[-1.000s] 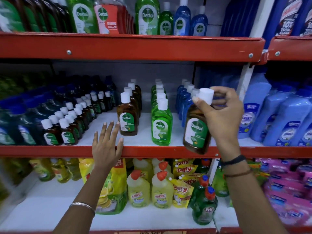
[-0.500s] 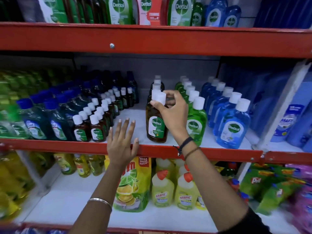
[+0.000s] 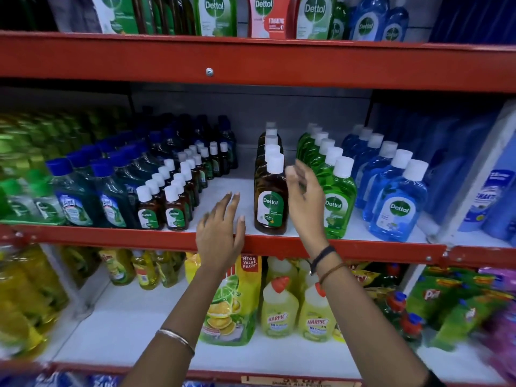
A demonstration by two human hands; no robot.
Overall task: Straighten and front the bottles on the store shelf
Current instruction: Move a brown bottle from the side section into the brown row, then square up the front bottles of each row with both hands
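Since half a second ago the right hand (image 3: 303, 202) has let go of the brown bottle (image 3: 270, 195) and drawn off to its right, fingers spread and holding nothing; the view has also swung a little left. That bottle now stands upright at the near edge of the red shelf (image 3: 111, 236), label facing out, at the head of its row of brown bottles. The left hand (image 3: 220, 233) is open and empty too, palm on the shelf lip just left of the bottle, fingers reaching onto the white shelf floor. The step in hand looks like the last check on this row. To do it well, sight down the white caps behind and see that they line up with the front one; a light nudge at the base, not the cap, would square it without tipping it. The green bottle (image 3: 339, 202) close to the right hand and the blue bottle (image 3: 398, 208) further right both face forward near the edge, so they seem to need little. Small brown bottles (image 3: 163, 212) to the left sit in two tidy rows. Keep the right wrist clear of the green caps while pulling back.
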